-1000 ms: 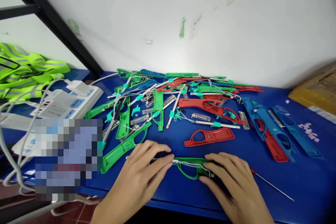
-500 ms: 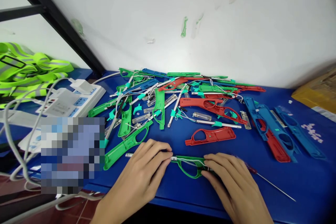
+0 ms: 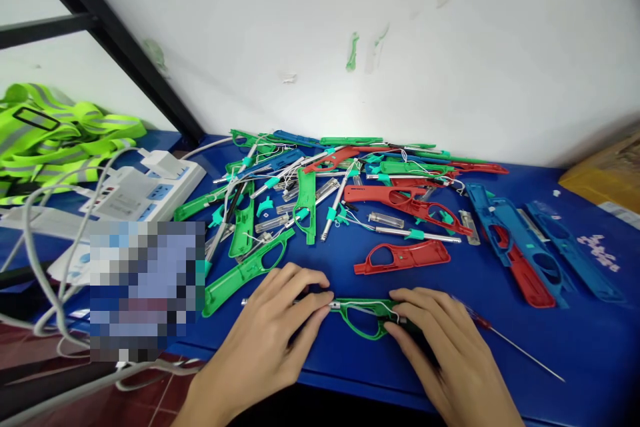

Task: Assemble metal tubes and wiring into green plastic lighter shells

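A green plastic handle shell (image 3: 361, 317) with a metal rod and a thin wire lies near the front edge of the blue table (image 3: 500, 373). My left hand (image 3: 273, 330) rests on its left end, fingertips pressed together on the metal rod. My right hand (image 3: 445, 353) covers its right end, fingers curled down on the green plastic. A thin red-handled screwdriver (image 3: 510, 343) lies just right of my right hand.
A heap of green, red and blue handle shells (image 3: 350, 193) with rods and wires fills the table's back. A red shell (image 3: 403, 257) lies alone. Blue shells (image 3: 520, 240) sit at the right; a white power strip (image 3: 145, 190), cables and yellow vests (image 3: 55, 140) at the left.
Both hands stay on the green shell with hardly any movement. The view has shifted slightly to the left.
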The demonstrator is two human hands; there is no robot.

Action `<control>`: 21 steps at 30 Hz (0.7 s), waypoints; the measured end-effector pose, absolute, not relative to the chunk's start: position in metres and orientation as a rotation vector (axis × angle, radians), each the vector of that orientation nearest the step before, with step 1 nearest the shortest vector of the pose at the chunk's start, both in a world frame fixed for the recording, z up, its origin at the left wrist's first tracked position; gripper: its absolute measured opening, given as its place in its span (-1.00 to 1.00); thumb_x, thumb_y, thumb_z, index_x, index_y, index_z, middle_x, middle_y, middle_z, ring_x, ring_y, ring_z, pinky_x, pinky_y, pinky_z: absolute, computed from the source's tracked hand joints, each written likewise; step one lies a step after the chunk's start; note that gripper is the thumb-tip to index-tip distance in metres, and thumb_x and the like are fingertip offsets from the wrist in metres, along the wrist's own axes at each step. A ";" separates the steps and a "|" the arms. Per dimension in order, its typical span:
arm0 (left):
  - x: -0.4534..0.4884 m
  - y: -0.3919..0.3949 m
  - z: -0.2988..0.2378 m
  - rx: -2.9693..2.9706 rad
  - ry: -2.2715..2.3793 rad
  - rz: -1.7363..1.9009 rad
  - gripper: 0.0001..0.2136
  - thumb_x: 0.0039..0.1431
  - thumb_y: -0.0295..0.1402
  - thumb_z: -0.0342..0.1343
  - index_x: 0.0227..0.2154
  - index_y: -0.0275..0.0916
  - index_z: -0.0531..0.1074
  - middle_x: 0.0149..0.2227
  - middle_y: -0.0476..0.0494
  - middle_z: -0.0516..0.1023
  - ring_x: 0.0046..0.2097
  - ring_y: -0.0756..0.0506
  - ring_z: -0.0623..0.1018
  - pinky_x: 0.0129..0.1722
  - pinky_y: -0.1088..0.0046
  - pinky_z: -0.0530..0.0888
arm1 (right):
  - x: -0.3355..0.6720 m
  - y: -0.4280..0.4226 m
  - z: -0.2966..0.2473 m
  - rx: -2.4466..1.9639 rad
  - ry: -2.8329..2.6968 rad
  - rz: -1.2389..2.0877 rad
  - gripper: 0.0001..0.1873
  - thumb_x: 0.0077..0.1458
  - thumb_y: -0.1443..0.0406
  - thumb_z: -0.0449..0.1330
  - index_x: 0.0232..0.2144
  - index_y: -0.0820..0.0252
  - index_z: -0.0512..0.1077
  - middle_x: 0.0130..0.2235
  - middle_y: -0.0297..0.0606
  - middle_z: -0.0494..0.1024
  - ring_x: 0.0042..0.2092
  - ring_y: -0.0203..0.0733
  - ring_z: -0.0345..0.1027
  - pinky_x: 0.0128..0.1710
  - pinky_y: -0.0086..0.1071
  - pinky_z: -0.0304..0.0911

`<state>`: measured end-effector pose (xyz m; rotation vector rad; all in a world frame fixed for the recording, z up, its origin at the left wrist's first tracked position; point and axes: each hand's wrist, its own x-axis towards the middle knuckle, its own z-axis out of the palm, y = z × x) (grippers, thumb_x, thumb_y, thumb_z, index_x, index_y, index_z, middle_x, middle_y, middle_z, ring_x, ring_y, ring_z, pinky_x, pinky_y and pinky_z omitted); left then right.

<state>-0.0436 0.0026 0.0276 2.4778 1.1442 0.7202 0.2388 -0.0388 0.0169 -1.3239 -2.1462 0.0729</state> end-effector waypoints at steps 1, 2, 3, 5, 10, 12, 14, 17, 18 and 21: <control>-0.043 0.002 0.027 2.481 1.143 0.728 -0.80 0.53 -0.47 0.10 0.02 -0.14 0.59 0.07 -0.16 0.64 0.04 -0.18 0.60 0.10 0.16 0.50 | 0.239 -0.038 0.017 -1.322 -2.145 0.070 -0.80 0.57 0.18 0.12 -0.01 0.04 0.54 0.01 -0.24 0.75 0.01 -0.05 0.64 0.00 -0.17 0.50; -0.043 0.002 0.027 2.483 1.138 0.735 -0.81 0.53 -0.47 0.10 0.02 -0.14 0.59 0.07 -0.17 0.64 0.04 -0.19 0.59 0.10 0.16 0.49 | 0.239 -0.038 0.017 -1.320 -2.146 0.067 -0.79 0.57 0.17 0.12 -0.01 0.04 0.54 0.00 -0.24 0.75 0.01 -0.05 0.64 0.00 -0.17 0.50; -0.043 0.002 0.027 2.483 1.136 0.738 -0.81 0.53 -0.47 0.10 0.03 -0.15 0.58 0.07 -0.17 0.64 0.04 -0.19 0.59 0.10 0.16 0.49 | 0.239 -0.038 0.017 -1.318 -2.149 0.065 -0.79 0.57 0.17 0.11 -0.01 0.04 0.54 0.00 -0.24 0.75 0.02 -0.05 0.64 0.00 -0.16 0.49; -0.043 0.003 0.028 2.480 1.133 0.740 -0.80 0.53 -0.47 0.11 0.06 -0.14 0.57 0.07 -0.16 0.65 0.05 -0.19 0.57 0.12 0.15 0.47 | 0.239 -0.038 0.017 -1.319 -2.156 0.062 -0.79 0.57 0.17 0.11 -0.01 0.04 0.53 0.01 -0.25 0.75 0.02 -0.05 0.64 0.01 -0.17 0.49; -0.044 0.004 0.029 2.491 1.092 0.742 -0.80 0.54 -0.49 0.09 0.02 -0.12 0.57 0.06 -0.13 0.64 0.02 -0.17 0.54 0.06 0.20 0.44 | 0.239 -0.039 0.017 -1.322 -2.171 0.056 -0.78 0.58 0.15 0.10 -0.01 0.05 0.52 0.01 -0.26 0.74 0.03 -0.07 0.62 0.02 -0.19 0.46; -0.044 0.004 0.029 2.503 1.090 0.742 -0.80 0.53 -0.51 0.10 0.01 -0.12 0.57 0.07 -0.13 0.63 0.02 -0.17 0.53 0.06 0.19 0.43 | 0.239 -0.040 0.017 -1.320 -2.169 0.048 -0.79 0.58 0.15 0.10 -0.02 0.05 0.52 0.01 -0.25 0.74 0.02 -0.06 0.62 0.02 -0.18 0.45; -0.045 0.004 0.029 2.509 1.088 0.731 -0.79 0.53 -0.51 0.10 0.02 -0.12 0.57 0.08 -0.13 0.62 0.03 -0.18 0.52 0.06 0.18 0.41 | 0.238 -0.039 0.016 -1.322 -2.160 0.046 -0.81 0.57 0.17 0.12 -0.04 0.05 0.51 0.02 -0.24 0.74 0.03 -0.05 0.61 0.03 -0.17 0.44; -0.044 0.005 0.029 2.504 1.090 0.732 -0.80 0.53 -0.51 0.09 0.00 -0.12 0.57 0.08 -0.13 0.62 0.04 -0.18 0.51 0.08 0.18 0.40 | 0.237 -0.039 0.015 -1.320 -2.154 0.045 -0.83 0.57 0.18 0.13 -0.05 0.06 0.50 0.00 -0.24 0.73 0.03 -0.06 0.60 0.04 -0.17 0.43; -0.043 0.005 0.029 2.503 1.093 0.735 -0.80 0.53 -0.51 0.09 -0.01 -0.12 0.57 0.08 -0.13 0.63 0.04 -0.18 0.51 0.09 0.17 0.40 | 0.237 -0.039 0.015 -1.318 -2.154 0.040 -0.83 0.57 0.18 0.13 -0.06 0.06 0.50 0.00 -0.24 0.73 0.03 -0.06 0.60 0.04 -0.17 0.42; -0.040 0.006 0.030 2.507 1.107 0.740 -0.80 0.55 -0.49 0.07 -0.02 -0.13 0.58 0.06 -0.12 0.63 0.03 -0.17 0.52 0.10 0.16 0.39 | 0.238 -0.041 0.015 -1.319 -2.151 0.037 -0.81 0.58 0.17 0.11 -0.07 0.05 0.49 0.03 -0.24 0.72 0.02 -0.06 0.60 0.05 -0.15 0.39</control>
